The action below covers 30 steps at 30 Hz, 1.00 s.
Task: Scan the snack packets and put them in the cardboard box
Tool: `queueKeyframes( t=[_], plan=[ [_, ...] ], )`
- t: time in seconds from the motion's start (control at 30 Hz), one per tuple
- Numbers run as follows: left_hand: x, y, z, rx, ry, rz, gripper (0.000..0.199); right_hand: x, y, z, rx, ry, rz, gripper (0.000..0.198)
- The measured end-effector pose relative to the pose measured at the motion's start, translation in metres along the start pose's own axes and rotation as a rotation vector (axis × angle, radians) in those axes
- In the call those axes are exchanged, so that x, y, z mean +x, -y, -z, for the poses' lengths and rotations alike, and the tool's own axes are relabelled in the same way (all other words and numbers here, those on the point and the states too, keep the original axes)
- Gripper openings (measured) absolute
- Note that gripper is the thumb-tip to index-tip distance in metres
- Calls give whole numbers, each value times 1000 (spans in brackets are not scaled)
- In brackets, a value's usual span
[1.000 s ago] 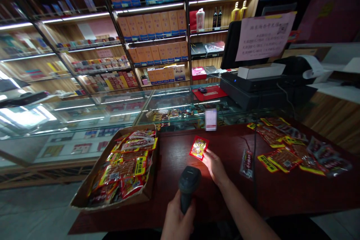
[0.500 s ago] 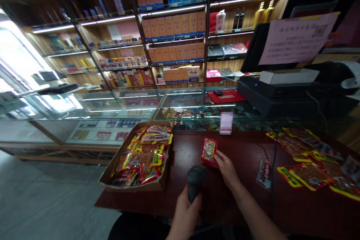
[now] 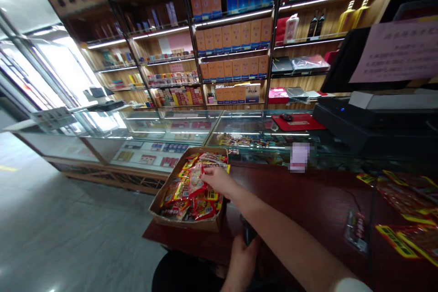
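My right hand [image 3: 221, 180] reaches across to the cardboard box [image 3: 203, 225] and pinches a small red-edged snack packet [image 3: 196, 180] by its right side. The packet is over the pile of red and yellow snack packets [image 3: 181, 189] in the box; whether it touches them I cannot tell. My left hand [image 3: 242, 255], near the counter's front edge, is wrapped round the dark handle of a barcode scanner [image 3: 248, 233]. The right forearm hides most of the scanner's head.
On the brown counter [image 3: 273, 187], a dark packet [image 3: 356, 232] and several flat yellow-edged snack packets [image 3: 407, 200] lie to the right. Behind runs a glass display case [image 3: 171, 123], with a red mouse pad [image 3: 299, 122] on top. A black monitor [image 3: 345, 61] stands at the right.
My right hand has carried the snack packet left, from above the counter to over the box. The scanner has dropped lower behind the right forearm. The view has turned left.
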<state>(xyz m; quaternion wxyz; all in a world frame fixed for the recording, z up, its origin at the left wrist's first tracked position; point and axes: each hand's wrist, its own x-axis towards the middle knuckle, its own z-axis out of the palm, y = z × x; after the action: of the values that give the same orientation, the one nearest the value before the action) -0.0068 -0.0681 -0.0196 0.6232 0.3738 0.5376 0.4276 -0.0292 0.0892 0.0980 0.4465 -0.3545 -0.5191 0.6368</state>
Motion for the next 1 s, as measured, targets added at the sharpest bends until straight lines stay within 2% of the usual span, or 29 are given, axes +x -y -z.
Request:
queueKeyframes(
  t=[0.07, 0.13, 0.2, 0.23, 0.27, 0.33, 0.4, 0.47, 0.5, 0.57, 0.6, 0.67, 0.73, 0.8, 0.9, 1.0],
  plan=[
    [4, 6, 0, -13, -15, 5, 43, 12, 1, -21, -4, 78, -82, 16],
    [6, 9, 0, -24, -36, 23, 46, 14, 0, -29, -4, 121, -122, 19],
    [6, 9, 1, -36, -31, 20, 47, 5, -6, -19, 5, 99, -102, 33],
    [4, 7, 2, -34, -20, 13, 47, -4, -11, -6, 7, 66, -73, 40],
    [3, 6, 3, -26, -4, 3, 46, -14, -17, 13, 3, 20, -38, 44],
    [0, 3, 6, 14, 27, -10, 44, -44, -31, 65, -51, -135, 47, 43],
    [1, 2, 8, 40, 36, -7, 45, -85, -43, 131, -213, -390, 124, 39],
    [4, 4, 9, 56, 25, 12, 50, -135, -51, 198, -515, -708, 147, 42],
    [5, 5, 9, 62, 24, 20, 53, -160, -53, 229, -697, -846, 79, 48],
    [7, 7, 9, 74, 23, 23, 57, -208, -55, 281, -1018, -1066, -192, 61],
    [7, 8, 9, 80, 26, 18, 58, -228, -55, 301, -1126, -1112, -346, 66],
    [6, 7, 8, 94, 32, 0, 58, -258, -55, 326, -1261, -1116, -610, 68],
    [4, 5, 8, 109, 27, -13, 56, -274, -55, 335, -1349, -1055, -725, 69],
    [1, 2, 7, 123, 22, -12, 56, -279, -55, 332, -1426, -1013, -713, 68],
    [-2, -1, 5, 144, 35, -14, 58, -275, -54, 322, -1474, -985, -624, 62],
    [-3, -2, 4, 156, 42, -38, 61, -262, -55, 313, -1355, -995, -438, 69]
  ],
)
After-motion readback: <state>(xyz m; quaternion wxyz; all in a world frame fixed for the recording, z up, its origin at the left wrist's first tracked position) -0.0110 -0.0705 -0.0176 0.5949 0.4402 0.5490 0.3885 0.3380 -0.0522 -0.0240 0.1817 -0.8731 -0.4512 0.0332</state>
